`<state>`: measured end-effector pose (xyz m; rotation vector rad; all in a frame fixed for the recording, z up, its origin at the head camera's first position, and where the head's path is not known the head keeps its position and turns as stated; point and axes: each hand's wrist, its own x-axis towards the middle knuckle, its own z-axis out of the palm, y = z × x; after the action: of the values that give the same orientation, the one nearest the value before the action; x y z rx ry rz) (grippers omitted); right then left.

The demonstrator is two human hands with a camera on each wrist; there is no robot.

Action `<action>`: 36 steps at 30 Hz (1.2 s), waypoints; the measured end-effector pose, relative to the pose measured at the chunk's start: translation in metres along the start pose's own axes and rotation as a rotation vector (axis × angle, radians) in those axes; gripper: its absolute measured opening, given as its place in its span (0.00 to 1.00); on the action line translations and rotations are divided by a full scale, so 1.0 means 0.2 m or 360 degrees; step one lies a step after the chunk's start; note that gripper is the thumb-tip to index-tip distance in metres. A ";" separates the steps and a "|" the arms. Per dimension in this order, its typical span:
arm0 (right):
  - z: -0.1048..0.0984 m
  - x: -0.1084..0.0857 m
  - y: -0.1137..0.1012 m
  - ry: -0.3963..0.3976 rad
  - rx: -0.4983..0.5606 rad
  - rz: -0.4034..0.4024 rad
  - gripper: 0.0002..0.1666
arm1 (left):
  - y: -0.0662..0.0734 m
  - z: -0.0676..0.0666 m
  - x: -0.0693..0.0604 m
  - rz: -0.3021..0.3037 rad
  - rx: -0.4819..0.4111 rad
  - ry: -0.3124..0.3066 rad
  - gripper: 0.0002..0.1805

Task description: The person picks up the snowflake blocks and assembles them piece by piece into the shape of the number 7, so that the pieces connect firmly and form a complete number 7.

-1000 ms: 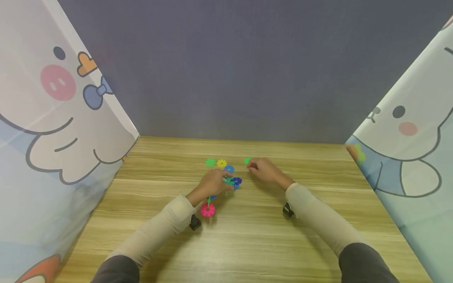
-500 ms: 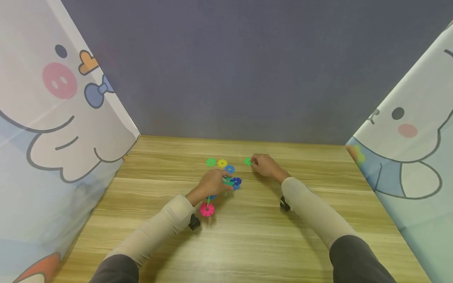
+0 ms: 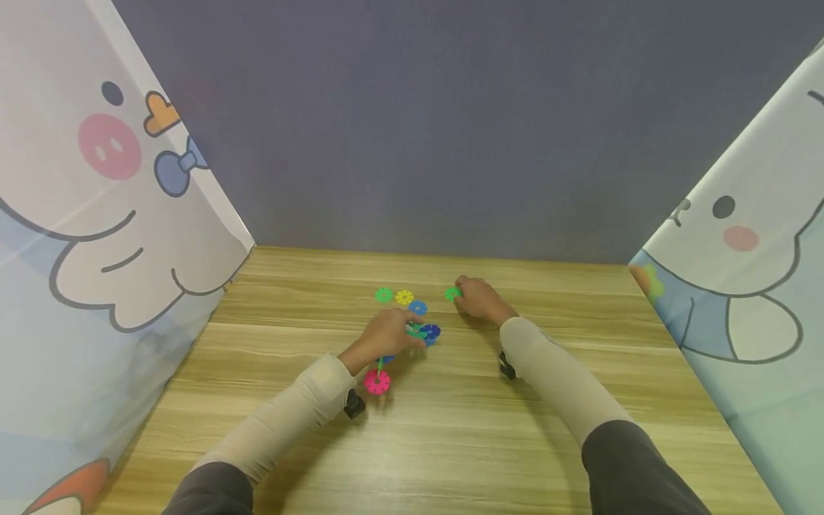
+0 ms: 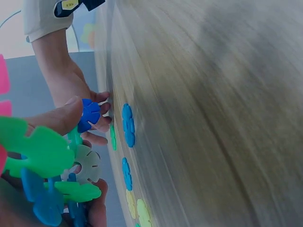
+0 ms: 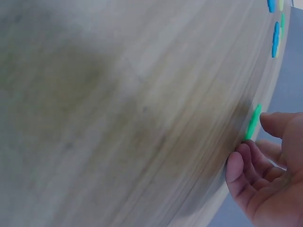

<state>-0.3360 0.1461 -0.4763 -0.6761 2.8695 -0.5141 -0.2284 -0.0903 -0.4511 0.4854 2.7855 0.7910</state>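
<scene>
My left hand holds a cluster of interlocking snowflake discs above the table. In the left wrist view a dark blue disc, a white disc, a green disc and blue ones show in it. A pink disc sits at the cluster's near end; the fingers and palm hide other parts. At the right, my right hand reaches down to a single green disc lying flat. Its thumb and fingers are apart beside the disc's edge, with no clear pinch.
Loose on the wooden table lie a green disc, a yellow disc and a blue disc, beyond the left hand. A grey wall rises at the back, with cartoon-printed cloths at both sides.
My right hand has shifted slightly away from me, its forearm swinging left, and its fingers have spread around the green disc's edge. The left hand keeps its hold and place.
</scene>
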 end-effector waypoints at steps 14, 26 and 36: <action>0.02 0.01 -0.03 -0.0022 -0.0090 0.0062 0.24 | 0.00 0.00 0.00 -0.0012 -0.0009 -0.0007 0.30; 0.03 -0.01 -0.02 0.0018 0.0012 0.0105 0.22 | 0.00 0.00 0.00 -0.0006 0.0014 -0.0003 0.29; 0.02 -0.05 -0.02 0.0035 0.0121 0.0112 0.16 | -0.01 0.00 0.00 0.0005 0.0047 0.0007 0.29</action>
<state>-0.3238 0.1459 -0.4778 -0.5586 2.8654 -0.6207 -0.2294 -0.0912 -0.4520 0.4939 2.8044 0.7538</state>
